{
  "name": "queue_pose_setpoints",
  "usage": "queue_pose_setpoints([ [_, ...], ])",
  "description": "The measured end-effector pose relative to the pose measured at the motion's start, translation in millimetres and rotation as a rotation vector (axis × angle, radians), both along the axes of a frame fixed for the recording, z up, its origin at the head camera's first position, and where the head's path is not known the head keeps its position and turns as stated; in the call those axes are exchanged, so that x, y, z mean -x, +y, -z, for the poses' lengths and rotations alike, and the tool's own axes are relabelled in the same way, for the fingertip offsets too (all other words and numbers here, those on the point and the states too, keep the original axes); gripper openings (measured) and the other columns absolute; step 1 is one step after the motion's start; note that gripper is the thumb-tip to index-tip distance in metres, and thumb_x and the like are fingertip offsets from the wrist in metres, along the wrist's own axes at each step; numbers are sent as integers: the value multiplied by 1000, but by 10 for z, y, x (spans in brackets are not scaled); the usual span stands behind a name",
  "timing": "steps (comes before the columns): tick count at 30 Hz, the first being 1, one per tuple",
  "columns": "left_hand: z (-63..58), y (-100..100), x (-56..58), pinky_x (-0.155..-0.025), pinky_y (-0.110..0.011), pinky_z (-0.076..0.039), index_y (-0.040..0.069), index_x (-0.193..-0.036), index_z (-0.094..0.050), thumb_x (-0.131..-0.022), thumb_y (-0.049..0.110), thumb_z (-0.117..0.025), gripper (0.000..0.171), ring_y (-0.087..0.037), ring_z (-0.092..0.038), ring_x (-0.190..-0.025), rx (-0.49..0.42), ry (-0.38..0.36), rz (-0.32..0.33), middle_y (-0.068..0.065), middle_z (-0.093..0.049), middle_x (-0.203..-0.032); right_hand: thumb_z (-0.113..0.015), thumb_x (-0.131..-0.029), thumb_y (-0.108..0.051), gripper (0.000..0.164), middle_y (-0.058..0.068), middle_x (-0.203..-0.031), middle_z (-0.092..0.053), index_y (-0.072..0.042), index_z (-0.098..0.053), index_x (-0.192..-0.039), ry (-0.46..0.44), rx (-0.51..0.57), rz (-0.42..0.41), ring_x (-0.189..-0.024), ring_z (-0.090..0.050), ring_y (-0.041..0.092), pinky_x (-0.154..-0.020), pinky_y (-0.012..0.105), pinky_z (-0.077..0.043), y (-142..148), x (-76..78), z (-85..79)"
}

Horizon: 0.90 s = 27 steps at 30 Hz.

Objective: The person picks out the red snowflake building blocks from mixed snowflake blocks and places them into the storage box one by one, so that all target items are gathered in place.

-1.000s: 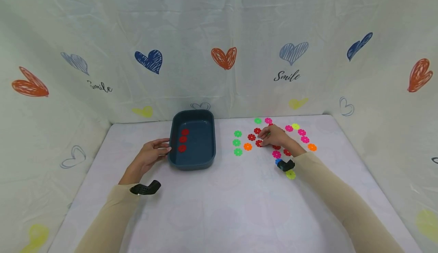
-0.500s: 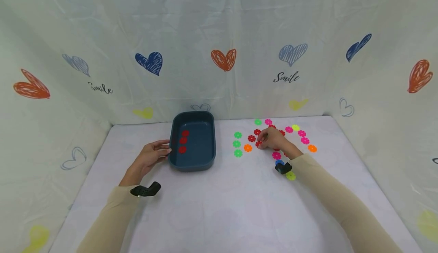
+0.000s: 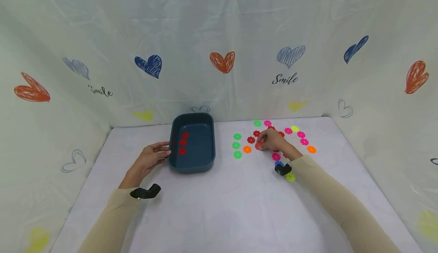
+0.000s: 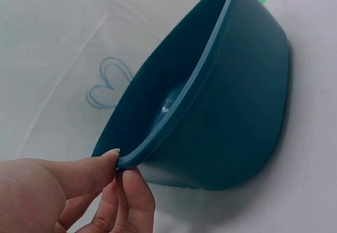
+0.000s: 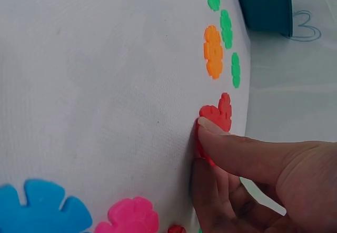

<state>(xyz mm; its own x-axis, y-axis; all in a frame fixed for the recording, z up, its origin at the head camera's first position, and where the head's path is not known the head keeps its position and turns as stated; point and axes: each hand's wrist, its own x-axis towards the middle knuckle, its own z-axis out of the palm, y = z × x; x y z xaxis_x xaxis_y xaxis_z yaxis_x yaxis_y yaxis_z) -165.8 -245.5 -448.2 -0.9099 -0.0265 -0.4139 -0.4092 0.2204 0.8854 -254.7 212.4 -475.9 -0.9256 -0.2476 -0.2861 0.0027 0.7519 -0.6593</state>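
Note:
My left hand (image 3: 150,159) pinches the left rim of a dark teal plastic basin (image 3: 191,169), thumb at the inside and fingers beneath the lip in the left wrist view. Three red flower-shaped discs (image 3: 183,142) lie in a line on the basin's floor. Over the scattered discs at the right, my right hand (image 3: 272,139) pinches a red flower-shaped disc (image 3: 258,146) between thumb and fingers, close over the table. Thumb and fingers cover part of this disc in the right wrist view. Another red disc (image 3: 251,140) lies just left of the fingertips.
Green discs (image 3: 236,145) and an orange disc (image 3: 247,149) lie between basin and right hand. Pink discs (image 3: 301,134), a yellow disc (image 3: 290,177) and a blue disc (image 3: 278,164) are spread around the right wrist. A white sheet with printed hearts (image 3: 222,62) hangs behind the table.
My right thumb and fingers have closed down on the red disc at their tips, which has tilted slightly. The left hand keeps its hold on the basin rim.

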Motion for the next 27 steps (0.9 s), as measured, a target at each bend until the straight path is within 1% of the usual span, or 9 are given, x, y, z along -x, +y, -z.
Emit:
queue_pose_setpoints([
  [6,11,0,-6,-81,-23,-57,-5,-158,-42,-104,2,-65,59,-6,-64,-90,-7,3,-6,-19,-56,-135,-84,-88,-3,19,10,-91,-66,-1,-74,-104,1,14,-2,-84,-59,24,-70,25,-54,16,-13,-19],
  [14,22,-13,12,-78,-20,-56,-3,-158,-42,-105,3,-63,57,-8,-64,-92,7,-9,-14,-21,-54,-139,-81,-89,0,16,13,-93,-67,0,-74,-104,-2,31,-14,-87,-61,26,-72,27,-55,32,-29,-30],
  [19,22,-18,7,-79,-21,-57,-3,-157,-43,-105,3,-63,57,-8,-64,-91,5,-4,-17,-18,-56,-134,-79,-91,0,15,12,-97,-66,-1,-75,-106,-7,46,10,-90,-60,26,-74,27,-55,9,-26,-51],
  [23,19,-16,4,-80,-22,-57,-3,-157,-44,-105,2,-64,57,-8,-64,-91,5,-6,-19,-16,-57,-131,-76,-92,2,16,14,-100,-66,0,-75,-107,16,80,-8,-92,-60,28,-75,28,-55,-14,-31,-103],
  [27,23,-7,11,-81,-23,-57,-2,-158,-43,-105,3,-64,57,-10,-64,-92,12,-11,-19,-17,-56,-132,-76,-92,4,18,17,-105,-67,3,-74,-110,35,124,-23,-96,-61,31,-77,29,-57,-45,-48,-179],
])
